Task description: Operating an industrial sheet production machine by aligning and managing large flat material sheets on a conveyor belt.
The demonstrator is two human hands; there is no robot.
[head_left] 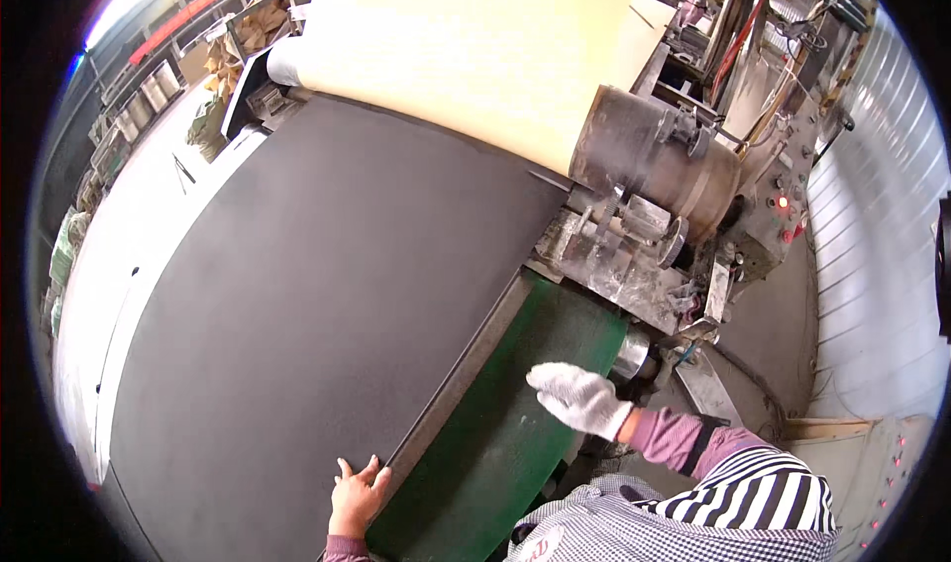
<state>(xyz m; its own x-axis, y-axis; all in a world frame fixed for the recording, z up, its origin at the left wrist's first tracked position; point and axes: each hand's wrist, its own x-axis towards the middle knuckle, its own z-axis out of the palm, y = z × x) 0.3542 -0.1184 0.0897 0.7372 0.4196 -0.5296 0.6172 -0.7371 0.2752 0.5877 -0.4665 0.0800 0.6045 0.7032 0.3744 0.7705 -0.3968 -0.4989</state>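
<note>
A broad dark grey sheet (317, 275) lies flat and runs under a pale yellow roll of material (446, 57). At the sheet's near right edge rests my left hand (357, 498), bare, its fingers spread and touching the edge, holding nothing. My right hand (581, 400), in a whitish knitted glove, hovers over a green belt (495, 404) beside the sheet. Its fingers are stretched out together, and nothing shows in them. Both forearms wear purple sleeves; a black-and-white striped cloth covers the right upper arm.
A worn metal roller drum (654, 161) with clamps and a bracket stands past the belt's far end. To its right is a control panel (778, 205) with a lit red lamp. A ribbed pale wall (877, 235) rises at the right. Stacked goods (149, 97) line the far left.
</note>
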